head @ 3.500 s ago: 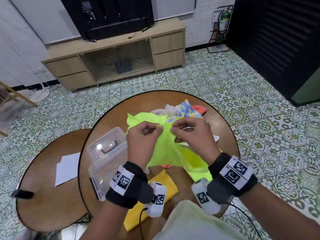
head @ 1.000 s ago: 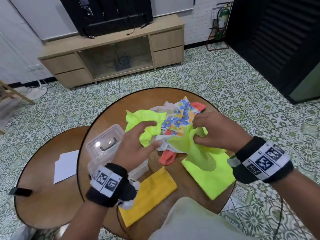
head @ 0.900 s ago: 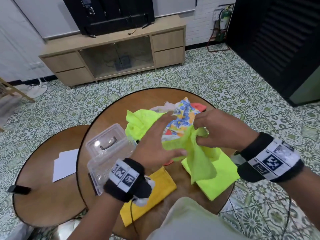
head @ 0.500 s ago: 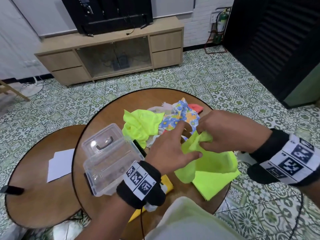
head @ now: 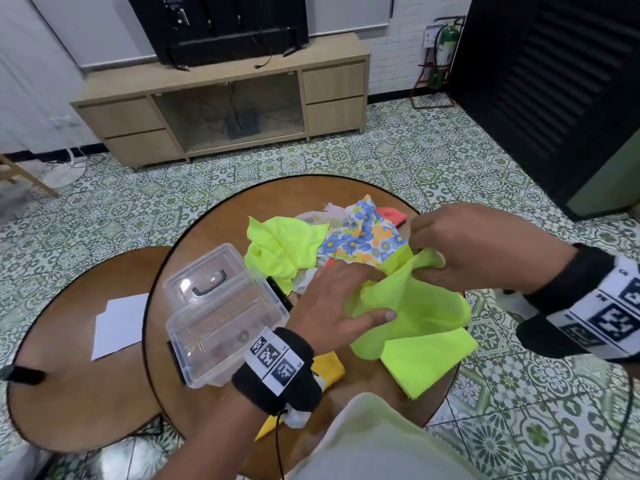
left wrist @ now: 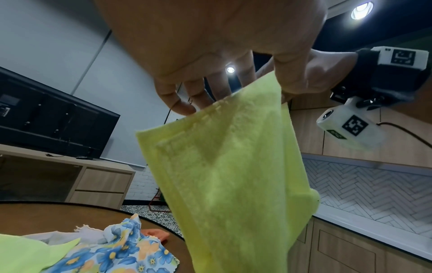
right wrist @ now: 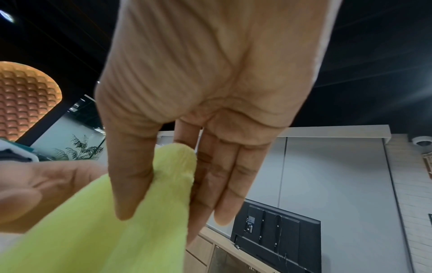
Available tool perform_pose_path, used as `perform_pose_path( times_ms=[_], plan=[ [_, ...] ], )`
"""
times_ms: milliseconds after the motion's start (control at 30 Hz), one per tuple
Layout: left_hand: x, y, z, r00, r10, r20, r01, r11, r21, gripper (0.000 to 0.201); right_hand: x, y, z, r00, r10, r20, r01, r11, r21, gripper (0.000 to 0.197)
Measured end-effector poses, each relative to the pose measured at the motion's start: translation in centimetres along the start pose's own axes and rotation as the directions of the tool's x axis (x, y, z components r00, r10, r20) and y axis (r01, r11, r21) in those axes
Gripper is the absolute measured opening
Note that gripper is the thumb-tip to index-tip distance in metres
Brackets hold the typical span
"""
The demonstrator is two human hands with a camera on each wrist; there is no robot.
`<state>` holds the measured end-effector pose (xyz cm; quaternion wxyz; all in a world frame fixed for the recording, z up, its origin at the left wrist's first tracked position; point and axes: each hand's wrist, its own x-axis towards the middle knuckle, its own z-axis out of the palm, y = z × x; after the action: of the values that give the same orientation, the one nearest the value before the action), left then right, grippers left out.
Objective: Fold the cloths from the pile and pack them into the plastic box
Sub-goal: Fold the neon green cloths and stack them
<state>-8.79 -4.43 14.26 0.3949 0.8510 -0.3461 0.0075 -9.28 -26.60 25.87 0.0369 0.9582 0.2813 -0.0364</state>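
A neon yellow-green cloth (head: 415, 313) hangs bunched over the round table's front right, its lower part lying flat on the wood. My right hand (head: 446, 251) pinches its upper edge between thumb and fingers (right wrist: 131, 184). My left hand (head: 346, 299) lies on the cloth (left wrist: 229, 175) with fingers (left wrist: 184, 99) straight, just left of the right hand. The clear plastic box (head: 221, 323) stands open at the table's left, its lid (head: 204, 278) tipped back. The pile behind holds another neon cloth (head: 284, 244), a floral cloth (head: 363, 237) and an orange one (head: 391, 214).
A yellow cloth (head: 330, 367) lies at the front edge, partly under my left wrist. A lower round table (head: 79, 375) on the left carries a white sheet of paper (head: 117, 323). A TV cabinet (head: 225, 109) stands beyond on the tiled floor.
My left hand let go of the neon cloth in the pile and moved right onto the cloth my right hand holds. That cloth has bunched up under both hands.
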Motion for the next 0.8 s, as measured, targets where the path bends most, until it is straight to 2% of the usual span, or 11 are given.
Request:
perform_pose_path(
  times_ms=[100, 267, 433, 567, 633, 700, 800],
  plan=[
    [0.0, 0.2, -0.1, 0.999, -0.002, 0.038, -0.001, 0.998, 0.059, 0.047, -0.2, 0.0, -0.1, 1.000, -0.020, -0.019, 0.020, 1.000, -0.010, 0.020],
    [0.3, -0.1, 0.1, 0.968, -0.089, 0.234, 0.025, 0.964, 0.266, 0.034, -0.7, 0.0, -0.1, 0.999, -0.028, -0.029, 0.028, 1.000, -0.002, 0.017],
    [-0.8, -1.6, 0.0, 0.986, -0.083, 0.142, 0.046, 0.967, 0.250, 0.035, -1.4, 1.2, 0.5, 0.998, 0.005, -0.065, -0.006, 1.000, -0.008, 0.020],
    [-1.4, -2.5, -0.8, 0.993, -0.044, 0.111, 0.011, 0.959, 0.282, 0.047, -1.9, 1.9, 0.8, 0.994, -0.010, -0.109, 0.026, 0.989, 0.147, 0.023],
    [-1.5, -2.4, -1.4, 0.998, 0.006, 0.065, -0.024, 0.960, 0.278, 0.040, -1.9, 2.3, 1.1, 0.996, -0.002, -0.092, 0.021, 0.978, 0.208, 0.036],
    [-1.6, -1.9, -2.3, 0.999, -0.043, 0.015, 0.038, 0.975, 0.219, 0.027, -1.7, 3.0, 1.6, 0.996, 0.012, -0.089, 0.012, 0.965, 0.261, 0.040],
    [-1.7, -1.8, -3.6, 0.993, -0.084, 0.079, 0.070, 0.983, 0.169, 0.033, -1.3, 3.7, 2.5, 0.996, 0.038, -0.080, -0.006, 0.934, 0.357, 0.035]
  ],
)
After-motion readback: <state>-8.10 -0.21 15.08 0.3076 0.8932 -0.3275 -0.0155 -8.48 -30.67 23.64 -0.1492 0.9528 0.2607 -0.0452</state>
